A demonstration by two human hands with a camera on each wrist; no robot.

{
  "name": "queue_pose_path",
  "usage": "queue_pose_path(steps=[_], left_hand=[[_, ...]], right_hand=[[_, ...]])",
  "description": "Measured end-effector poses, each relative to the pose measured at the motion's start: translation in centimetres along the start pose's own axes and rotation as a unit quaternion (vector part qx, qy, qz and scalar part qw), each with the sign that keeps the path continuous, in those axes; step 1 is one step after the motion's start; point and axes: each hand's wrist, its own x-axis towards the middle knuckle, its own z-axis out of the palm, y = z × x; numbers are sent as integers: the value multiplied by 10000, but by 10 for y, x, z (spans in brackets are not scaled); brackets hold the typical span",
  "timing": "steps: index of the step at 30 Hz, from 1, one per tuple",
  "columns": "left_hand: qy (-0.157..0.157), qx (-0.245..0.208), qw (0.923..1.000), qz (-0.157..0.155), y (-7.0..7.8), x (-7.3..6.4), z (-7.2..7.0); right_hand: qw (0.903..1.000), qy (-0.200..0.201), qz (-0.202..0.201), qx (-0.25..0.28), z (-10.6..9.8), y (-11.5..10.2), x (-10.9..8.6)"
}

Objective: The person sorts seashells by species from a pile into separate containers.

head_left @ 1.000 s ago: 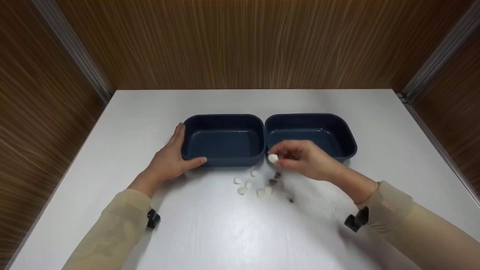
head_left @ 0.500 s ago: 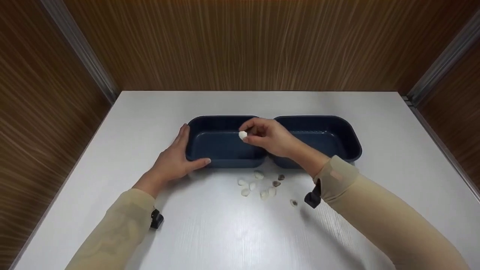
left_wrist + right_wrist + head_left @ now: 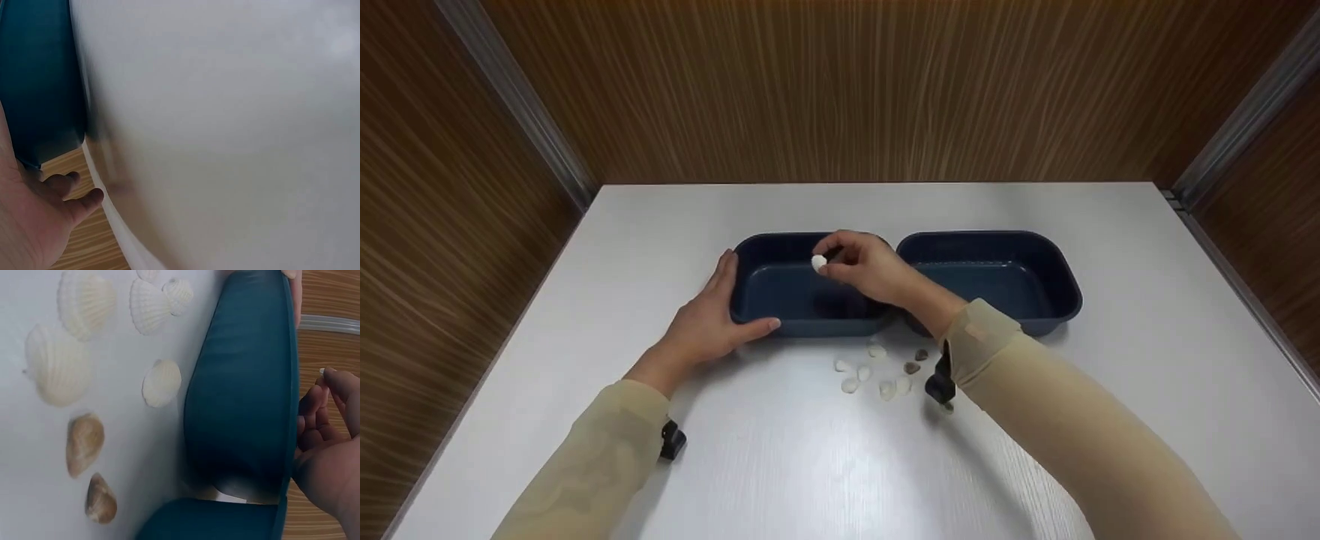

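White tabletop (image 3: 780, 465) | left hand (image 3: 701, 322) spread wide against left blue bin (image 3: 825, 328) | right hand (image 3: 870, 264) pinches white shell (image 3: 819, 262) above it | loose shells (image 3: 887, 390) between bins (image 3: 1042, 327) and near edge

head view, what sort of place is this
Probably an enclosed work booth: a flat white tabletop with tall brown wood-grain panels behind it and on both sides, and long grey metallic-looking strips at the corners.

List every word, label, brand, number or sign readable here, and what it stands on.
None: no readable text in any view.
The left tray, right tray and loose shells show no lettering.
The pale patch on the right sleeve and the black wrist devices are too small to tell.
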Motion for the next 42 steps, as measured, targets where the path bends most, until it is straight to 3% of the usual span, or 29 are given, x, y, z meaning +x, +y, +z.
queue_pose_path(steps=[16,24,28,34,42], left_hand=[[18,1,10000,74,0,1,0],[7,86,9999,63,1,4,0],[10,38,10000,74,2,4,-1],[-8,39,10000,88,3,5,-2],[29,45,9999,97,2,4,-1]], right_hand=[[9989,14,325,-338,1,7,6],[9956,40,419,-836,-3,3,3],[9960,97,382,-803,-7,-2,1],[9980,90,102,-615,-18,-14,-15],[9982,-57,-303,-506,-30,-24,-54]])
